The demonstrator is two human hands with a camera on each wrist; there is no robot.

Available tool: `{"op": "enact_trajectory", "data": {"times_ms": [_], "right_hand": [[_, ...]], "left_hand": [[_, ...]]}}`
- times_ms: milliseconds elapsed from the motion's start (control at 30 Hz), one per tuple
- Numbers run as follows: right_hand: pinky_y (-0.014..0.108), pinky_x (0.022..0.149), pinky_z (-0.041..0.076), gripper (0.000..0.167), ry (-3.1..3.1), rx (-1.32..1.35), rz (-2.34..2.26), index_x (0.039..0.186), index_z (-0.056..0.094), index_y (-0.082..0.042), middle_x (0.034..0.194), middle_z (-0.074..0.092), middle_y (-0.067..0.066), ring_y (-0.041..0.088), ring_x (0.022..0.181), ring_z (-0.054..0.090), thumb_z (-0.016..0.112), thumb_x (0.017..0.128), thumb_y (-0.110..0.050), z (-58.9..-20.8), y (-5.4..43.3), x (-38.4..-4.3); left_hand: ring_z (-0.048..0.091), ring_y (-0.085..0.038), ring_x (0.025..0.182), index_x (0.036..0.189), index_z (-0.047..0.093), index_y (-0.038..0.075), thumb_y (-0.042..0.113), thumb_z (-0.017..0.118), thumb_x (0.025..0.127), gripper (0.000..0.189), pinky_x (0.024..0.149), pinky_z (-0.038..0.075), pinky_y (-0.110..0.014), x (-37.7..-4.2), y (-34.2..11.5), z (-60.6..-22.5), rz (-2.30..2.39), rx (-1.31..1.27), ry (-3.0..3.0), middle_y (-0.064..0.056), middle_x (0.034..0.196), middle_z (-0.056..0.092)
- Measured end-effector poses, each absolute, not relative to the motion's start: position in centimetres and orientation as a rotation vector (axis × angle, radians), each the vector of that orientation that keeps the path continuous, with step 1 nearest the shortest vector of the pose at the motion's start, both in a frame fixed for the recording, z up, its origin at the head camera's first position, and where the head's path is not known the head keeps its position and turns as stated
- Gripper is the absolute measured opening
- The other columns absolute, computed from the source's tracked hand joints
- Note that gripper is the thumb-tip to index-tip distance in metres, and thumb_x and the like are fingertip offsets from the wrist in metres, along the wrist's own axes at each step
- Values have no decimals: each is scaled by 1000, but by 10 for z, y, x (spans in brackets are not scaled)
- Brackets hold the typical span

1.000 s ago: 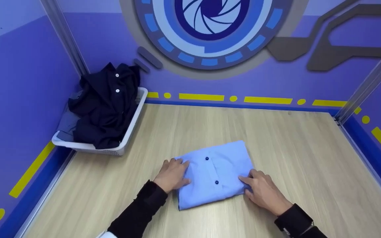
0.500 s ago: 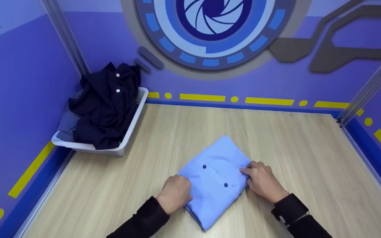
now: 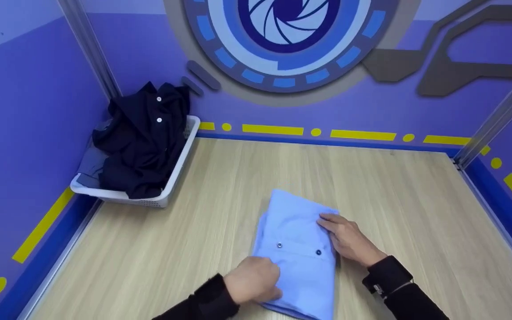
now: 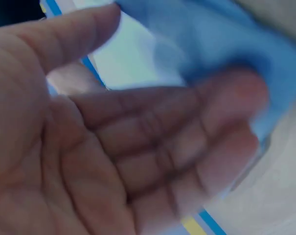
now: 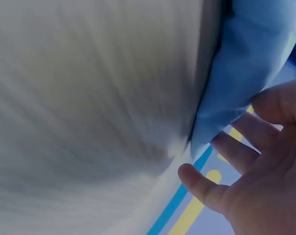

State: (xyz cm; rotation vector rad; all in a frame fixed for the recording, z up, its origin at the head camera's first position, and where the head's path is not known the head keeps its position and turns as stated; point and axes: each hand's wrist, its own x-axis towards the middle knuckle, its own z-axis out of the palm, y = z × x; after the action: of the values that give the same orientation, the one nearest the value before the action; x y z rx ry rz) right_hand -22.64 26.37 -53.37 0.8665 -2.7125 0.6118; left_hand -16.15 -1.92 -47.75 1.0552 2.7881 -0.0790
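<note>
A folded light blue shirt [image 3: 300, 275] with dark buttons lies on the table, its long side running toward the front edge. At its lower left edge my left hand [image 3: 254, 280] holds the cloth; in the left wrist view the thumb and fingertips meet the blue fabric [image 4: 211, 34], blurred. My right hand [image 3: 349, 235] pinches the upper right edge, with fingers over the top. In the right wrist view, the right thumb [image 5: 275, 103] touches the shirt's edge [image 5: 245, 63] and some fingers pass behind it.
A white plastic basket [image 3: 178, 171] stands at the back left against the wall, heaped with dark navy clothing [image 3: 142, 146] with white buttons and some greyish cloth [image 3: 91, 158]. Purple-blue panels [image 3: 274, 118] close off the back and both sides of the wooden table [image 3: 220, 178].
The shirt has turned counterclockwise on the table, from lying crosswise to lengthwise. My left hand has moved toward the front and right with its edge; the right hand has stayed near the right edge.
</note>
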Motion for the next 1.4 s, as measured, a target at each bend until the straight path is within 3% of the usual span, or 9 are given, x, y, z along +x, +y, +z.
{"op": "enact_trajectory", "data": {"times_ms": [233,333,400,567,667,800,900,1000,1400], "right_hand": [[64,97,48,39,-2690,939,542,128,69,2,137,61,24,43,128,57,74,90,-7,-507,245,-194],[56,97,50,44,-2609,1072,459,127,70,-4,136,61,18,36,125,57,81,86,-18,-498,237,-171],[51,95,51,47,-2547,1158,401,126,71,-7,135,61,14,31,123,57,83,83,-23,-495,232,-157],[45,91,52,51,-2518,1289,332,127,71,-15,135,60,5,24,119,54,85,82,-34,-501,226,-132],[44,90,51,49,-2543,1341,326,128,70,-19,134,60,2,21,117,52,81,86,-40,-509,224,-126],[43,88,49,48,-2547,1405,326,128,72,-21,134,60,1,20,116,50,71,93,-53,-520,225,-124],[45,87,48,41,-2578,1430,351,124,74,-21,135,61,1,21,119,51,71,93,-48,-523,227,-123],[48,87,47,33,-2635,1422,392,120,77,-21,135,61,0,22,122,51,77,88,-29,-523,231,-125],[41,79,41,38,-2613,1265,342,99,81,-18,122,68,0,24,112,59,70,72,6,-525,252,-136]], "left_hand": [[47,-11,58,71,64,9,21,73,93,26,53,41,-26,-230,-27,-464,364,1146,2782,3,66,53],[59,-15,76,91,73,6,20,74,93,13,66,51,-29,-251,-26,-464,401,1159,2879,-2,85,63],[64,-21,98,111,74,5,21,74,94,23,82,55,-34,-262,-24,-467,391,1141,2915,-8,108,67],[44,-28,145,147,57,11,28,65,102,49,114,41,-47,-279,-17,-482,302,1067,2906,-11,158,46],[32,-28,153,155,49,16,32,58,106,52,118,36,-51,-284,-14,-493,187,1054,2881,-6,167,33],[29,-27,155,157,46,22,38,55,107,53,119,34,-53,-288,-15,-506,83,1001,2838,-3,168,33],[29,-29,155,156,48,24,39,56,106,54,120,31,-56,-290,-19,-512,121,927,2801,-3,166,36],[29,-32,154,155,50,23,40,58,105,53,121,28,-58,-290,-26,-512,196,860,2776,-4,165,38],[36,-35,150,134,69,7,31,62,103,40,118,33,-54,-272,-64,-509,209,946,2842,-15,160,44]]}}
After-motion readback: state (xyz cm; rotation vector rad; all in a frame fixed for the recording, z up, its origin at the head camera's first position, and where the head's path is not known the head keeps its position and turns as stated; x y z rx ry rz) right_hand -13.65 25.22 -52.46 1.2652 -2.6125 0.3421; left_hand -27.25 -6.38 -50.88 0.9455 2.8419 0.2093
